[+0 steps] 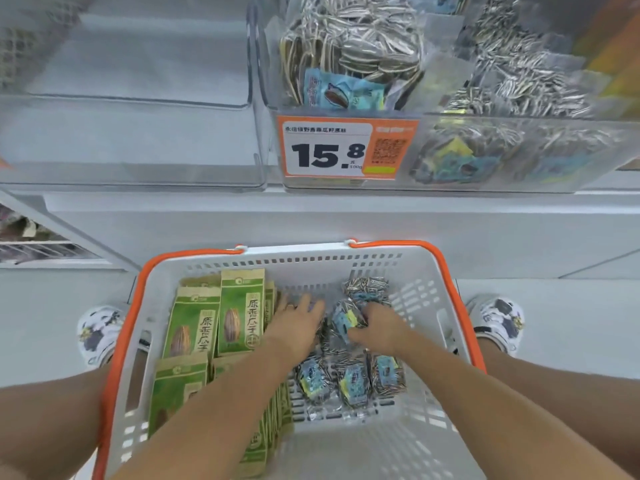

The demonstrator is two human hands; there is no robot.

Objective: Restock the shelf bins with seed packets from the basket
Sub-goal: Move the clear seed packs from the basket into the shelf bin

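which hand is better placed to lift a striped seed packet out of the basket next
Right. The right hand already grips a striped packet; the left hand lies open beside it.

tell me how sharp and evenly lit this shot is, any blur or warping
Head view: flat, even store light with faint shadows; the price tag reads crisply, while the clear bins at top right and the left hand and right hand in the basket look soft; wide-angle warping bends the shelf edge and splays the forearms.

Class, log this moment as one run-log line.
step: picking from basket | left hand: open, flat on packets | right hand: grips blue packet | left bin: no packets seen
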